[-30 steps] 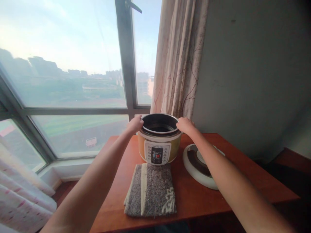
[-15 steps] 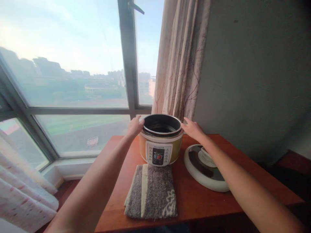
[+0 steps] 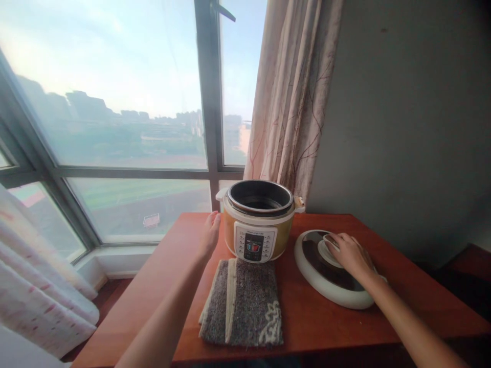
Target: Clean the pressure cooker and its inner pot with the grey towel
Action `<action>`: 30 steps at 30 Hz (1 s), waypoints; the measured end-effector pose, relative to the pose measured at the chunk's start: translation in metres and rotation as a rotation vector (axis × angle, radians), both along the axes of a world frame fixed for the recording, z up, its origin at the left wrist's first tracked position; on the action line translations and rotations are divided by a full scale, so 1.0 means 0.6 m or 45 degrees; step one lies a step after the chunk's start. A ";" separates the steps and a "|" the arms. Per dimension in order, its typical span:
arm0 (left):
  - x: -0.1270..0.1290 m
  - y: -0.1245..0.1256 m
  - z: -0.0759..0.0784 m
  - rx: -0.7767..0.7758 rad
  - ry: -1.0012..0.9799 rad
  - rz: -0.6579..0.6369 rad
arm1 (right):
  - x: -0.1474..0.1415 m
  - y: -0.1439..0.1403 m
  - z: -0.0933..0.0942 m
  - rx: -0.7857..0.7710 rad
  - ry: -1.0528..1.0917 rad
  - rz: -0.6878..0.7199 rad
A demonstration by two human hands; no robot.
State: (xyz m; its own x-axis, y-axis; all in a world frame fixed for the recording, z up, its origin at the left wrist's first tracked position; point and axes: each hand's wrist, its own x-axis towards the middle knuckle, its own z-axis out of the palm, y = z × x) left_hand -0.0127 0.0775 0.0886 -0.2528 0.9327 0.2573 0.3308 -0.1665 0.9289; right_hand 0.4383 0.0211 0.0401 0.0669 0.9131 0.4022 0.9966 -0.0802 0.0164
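An electric pressure cooker, white and gold with a front control panel, stands uncovered, its dark inner pot showing inside. My left hand is just left of the cooker's body, fingers stretched upward and holding nothing. To the right, the round lid with a pale rim and dark top lies on the table. My right hand has its fingers around the lid's central knob. The far side of the knob is partly hidden by my fingers.
In front of the cooker lies a folded grey cloth with cream markings on the reddish-brown wooden table. Behind stand a large window and a hanging curtain. A dark wall is at the right.
Both hands have left the sides of the cooker's top. My right hand has moved down and right onto the lid's knob; my left has dropped lower beside the cooker. The view has shifted slightly.
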 end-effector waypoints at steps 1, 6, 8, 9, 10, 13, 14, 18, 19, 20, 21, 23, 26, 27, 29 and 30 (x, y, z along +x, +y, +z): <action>0.005 -0.005 -0.009 0.004 -0.028 -0.020 | 0.000 -0.003 -0.003 0.018 0.003 0.002; 0.024 -0.024 -0.064 -0.018 -0.207 -0.090 | -0.017 -0.014 -0.007 0.041 0.006 -0.087; 0.028 -0.031 -0.087 -0.011 -0.277 -0.134 | -0.021 -0.014 -0.012 0.034 0.002 -0.129; 0.030 -0.034 -0.096 0.002 -0.301 -0.160 | -0.020 -0.013 -0.015 0.033 0.008 -0.143; 0.031 -0.036 -0.103 0.018 -0.320 -0.184 | -0.019 -0.010 -0.019 0.037 0.022 -0.150; 0.035 -0.045 -0.114 0.028 -0.380 -0.260 | -0.008 0.000 -0.029 0.090 0.115 -0.122; 0.035 -0.048 -0.114 0.013 -0.407 -0.285 | -0.003 0.004 -0.031 0.106 0.153 -0.097; 0.032 -0.050 -0.114 -0.020 -0.452 -0.333 | 0.019 0.011 -0.038 0.133 0.330 -0.009; 0.029 -0.047 -0.113 0.003 -0.441 -0.325 | 0.026 0.011 -0.039 0.148 0.383 0.001; 0.025 -0.042 -0.110 0.028 -0.423 -0.306 | 0.033 0.011 -0.039 0.168 0.437 0.010; 0.021 -0.035 -0.105 0.050 -0.401 -0.278 | 0.040 0.011 -0.037 0.190 0.495 0.014; 0.010 -0.015 -0.088 0.058 -0.367 -0.218 | 0.056 0.008 -0.026 0.234 0.629 0.004; -0.006 0.028 -0.046 0.015 -0.412 -0.189 | 0.079 0.001 0.011 0.293 0.922 -0.088; -0.010 0.045 -0.030 -0.002 -0.461 -0.197 | 0.085 -0.003 0.029 0.314 1.020 -0.131; -0.014 0.080 -0.001 -0.027 -0.559 -0.226 | 0.094 -0.012 0.070 0.373 1.151 -0.191; -0.014 0.097 0.011 -0.024 -0.605 -0.235 | 0.096 -0.015 0.093 0.422 1.164 -0.201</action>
State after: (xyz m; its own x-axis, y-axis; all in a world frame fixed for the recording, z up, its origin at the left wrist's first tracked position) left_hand -0.0212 0.1358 0.0955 -0.1687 0.9761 0.1367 -0.1622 -0.1643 0.9730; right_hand 0.4962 0.0119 0.0957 0.5911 0.7174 0.3687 0.5917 -0.0751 -0.8026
